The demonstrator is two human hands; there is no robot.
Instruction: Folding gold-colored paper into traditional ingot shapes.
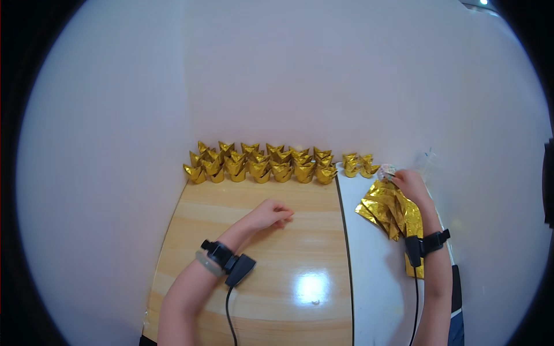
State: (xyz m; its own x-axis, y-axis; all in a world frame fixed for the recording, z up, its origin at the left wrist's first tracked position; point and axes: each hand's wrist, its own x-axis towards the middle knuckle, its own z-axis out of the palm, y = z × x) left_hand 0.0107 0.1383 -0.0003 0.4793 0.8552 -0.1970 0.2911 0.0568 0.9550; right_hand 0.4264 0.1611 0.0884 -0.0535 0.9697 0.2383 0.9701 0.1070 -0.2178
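Over the wooden tabletop [271,254], my left hand [271,214] hovers with its fingers curled together and nothing visible in them. At the right, my right hand [411,185] is closed, its fingertips at a small round whitish item [385,170]; what they pinch, if anything, is too small to make out. Beneath that hand lies a fanned stack of gold foil paper sheets [384,205] on the white surface [375,300]. Folded gold paper ingots [260,171] stand in rows along the back of the wooden top. A smaller group of gold ingots [351,165] sits just right of them.
A pale wall [311,75] rises behind the ingots, with more wall close on both sides. Crumpled clear plastic [428,161] lies in the back right corner. Black devices with cables are strapped to both wrists. A dark seam [346,248] divides the two surfaces.
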